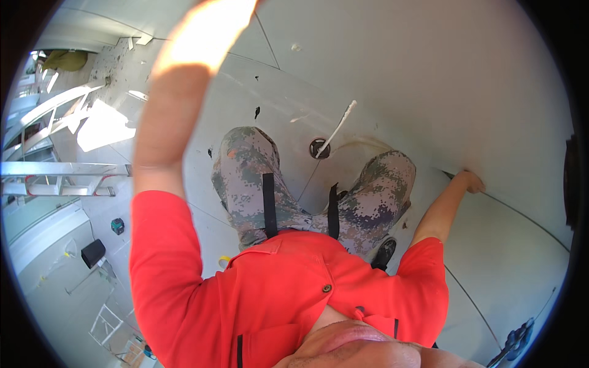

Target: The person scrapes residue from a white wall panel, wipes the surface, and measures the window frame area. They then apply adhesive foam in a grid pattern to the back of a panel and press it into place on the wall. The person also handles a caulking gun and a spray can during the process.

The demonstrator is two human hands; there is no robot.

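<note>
My left arm reaches up to the top edge, where my left hand [244, 7] is cut off and washed out by sunlight; its fingers cannot be made out. My right hand [473, 181] grips the lower edge of a large pale grey panel [429, 73] at the right, fingers curled at a dark gap. Between my knees in camouflage trousers, a round dark fitting [317, 151] sits on the grey floor [196, 214], a thin white stick [340, 122] lying across it.
Aluminium ladders [61, 168] lie along the left. Near them are a small green-and-black device [117, 226], a dark box-shaped object [92, 253] and an olive bag [64, 61]. A yellow ring [223, 262] lies by my left hip; a dark cluttered object [515, 337] is at lower right.
</note>
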